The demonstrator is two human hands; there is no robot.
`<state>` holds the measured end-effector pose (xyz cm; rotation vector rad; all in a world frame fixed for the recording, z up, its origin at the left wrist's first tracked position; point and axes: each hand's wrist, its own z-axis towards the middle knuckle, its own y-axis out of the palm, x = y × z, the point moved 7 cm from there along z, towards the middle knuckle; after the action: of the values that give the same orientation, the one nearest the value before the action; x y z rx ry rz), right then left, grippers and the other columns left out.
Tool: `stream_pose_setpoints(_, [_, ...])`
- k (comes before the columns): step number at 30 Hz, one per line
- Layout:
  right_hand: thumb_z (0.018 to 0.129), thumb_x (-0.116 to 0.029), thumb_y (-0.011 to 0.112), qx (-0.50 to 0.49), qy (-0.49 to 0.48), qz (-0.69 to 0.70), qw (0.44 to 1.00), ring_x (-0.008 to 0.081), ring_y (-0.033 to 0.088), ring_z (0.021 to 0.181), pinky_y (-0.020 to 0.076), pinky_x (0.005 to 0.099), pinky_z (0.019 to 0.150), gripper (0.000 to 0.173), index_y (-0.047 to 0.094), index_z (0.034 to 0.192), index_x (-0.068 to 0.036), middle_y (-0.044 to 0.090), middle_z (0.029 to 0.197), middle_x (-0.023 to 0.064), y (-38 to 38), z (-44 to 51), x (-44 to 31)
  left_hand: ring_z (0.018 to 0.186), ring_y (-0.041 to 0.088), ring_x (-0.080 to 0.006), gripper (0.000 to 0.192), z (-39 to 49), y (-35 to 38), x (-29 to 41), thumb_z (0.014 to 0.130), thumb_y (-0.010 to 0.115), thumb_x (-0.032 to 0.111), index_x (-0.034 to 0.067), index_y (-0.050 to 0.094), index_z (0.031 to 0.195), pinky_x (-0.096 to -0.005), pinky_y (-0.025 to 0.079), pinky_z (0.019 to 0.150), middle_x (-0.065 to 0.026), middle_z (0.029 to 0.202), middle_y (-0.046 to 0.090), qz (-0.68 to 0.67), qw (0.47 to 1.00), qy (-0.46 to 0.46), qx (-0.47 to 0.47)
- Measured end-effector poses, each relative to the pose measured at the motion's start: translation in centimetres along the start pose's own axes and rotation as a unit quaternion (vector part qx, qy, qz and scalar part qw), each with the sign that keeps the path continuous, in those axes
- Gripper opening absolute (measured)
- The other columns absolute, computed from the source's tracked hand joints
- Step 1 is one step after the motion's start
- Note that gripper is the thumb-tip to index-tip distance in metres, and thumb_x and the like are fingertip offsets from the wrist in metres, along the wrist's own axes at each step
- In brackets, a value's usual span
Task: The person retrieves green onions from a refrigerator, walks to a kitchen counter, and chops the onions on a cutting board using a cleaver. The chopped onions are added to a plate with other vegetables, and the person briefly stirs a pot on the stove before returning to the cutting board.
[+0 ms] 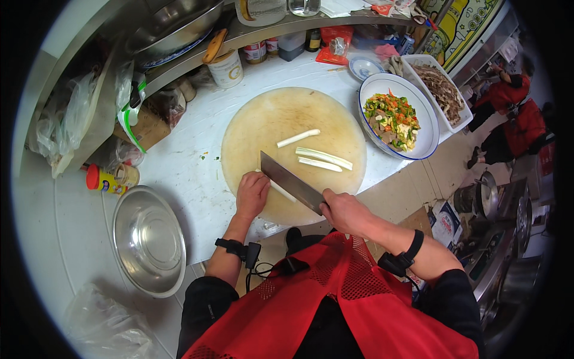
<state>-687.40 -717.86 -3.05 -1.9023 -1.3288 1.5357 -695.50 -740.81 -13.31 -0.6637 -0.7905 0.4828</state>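
My right hand (343,211) grips the handle of a Chinese cleaver (291,181), its blade slanting up and left across the round cutting board (255,121). Under the near side of the blade lies a white scallion stalk (283,192), partly covered by the cleaver. The fingers of my left hand (252,193) are curled down on that stalk's left end, beside the blade. Farther right on the board rest another white stalk (298,138) and two pale lengths, one a greenish scallion piece (323,157) and the other a white piece (319,164).
A blue-rimmed bowl (367,130) of chopped vegetables and meat stands right of the board, near a white tub (468,117) of shredded meat. To the left is a steel basin (150,240). A metal shelf (264,29) overhangs the back. People (511,96) stand beyond the table.
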Motion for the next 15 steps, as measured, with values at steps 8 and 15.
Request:
stream_pose_setpoints(8, [0.095, -0.011, 0.055, -0.034, 0.016, -0.033, 0.999, 0.0484, 0.068, 0.09, 0.054, 0.0548, 0.08, 0.019, 0.056, 0.105, 0.004, 0.068, 0.09, 0.0303, 0.3, 5.7, -2.9, 0.107, 0.058, -0.0363, 0.009, -0.1, 0.4, 0.3, 0.085, 0.069, 0.006, 0.003, 0.068, 0.093, -0.045, 0.048, 0.095, -0.012, 0.103, 0.065, -0.011, 1.0, -0.013, -0.016])
stream_pose_setpoints(15, [0.092, -0.007, 0.056, -0.087, 0.028, -0.07, 0.993, 0.0467, 0.067, 0.101, 0.0547, 0.0514, 0.085, 0.018, 0.058, 0.108, 0.003, 0.069, 0.1, 0.0292, 1.8, 5.8, -1.7, 0.107, 0.058, -0.0365, 0.009, 0.0, 0.2, -0.5, 0.085, 0.069, 0.006, 0.004, 0.067, 0.093, -0.0448, 0.048, 0.094, -0.0117, 0.102, 0.065, -0.015, 0.999, 0.007, -0.033])
